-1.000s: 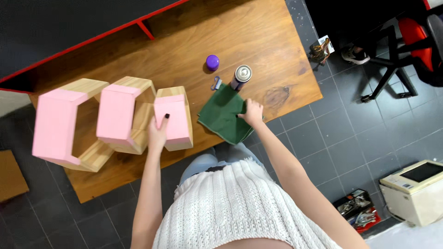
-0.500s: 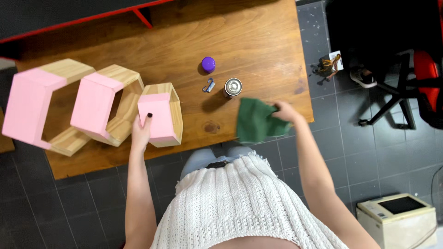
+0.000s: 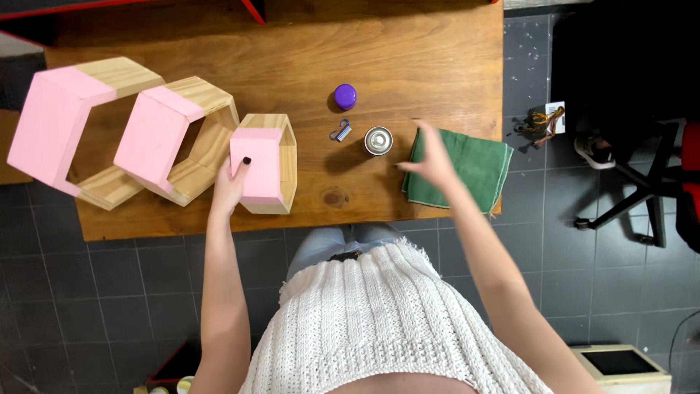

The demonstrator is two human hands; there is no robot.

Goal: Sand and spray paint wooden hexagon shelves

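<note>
My left hand [image 3: 232,186] grips the near side of the smallest pink-and-wood hexagon shelf [image 3: 266,162] on the wooden table [image 3: 408,44]. My right hand [image 3: 430,159] hovers open, fingers spread, over the left edge of a green cloth [image 3: 474,168] that lies flat near the table's right front corner. A silver spray can [image 3: 378,141] stands upright just left of that hand. A purple cap [image 3: 345,95] and a small blue-and-silver clip [image 3: 340,131] lie behind the can.
Two larger pink-and-wood hexagon shelves [image 3: 171,135] [image 3: 69,128] stand in a row to the left. A black office chair [image 3: 649,190] is on the tiled floor at right, a beige box [image 3: 623,365] at bottom right.
My right hand carried the green cloth to the right, laid it flat near the table's corner and let go. The left hand stayed on the small hexagon.
</note>
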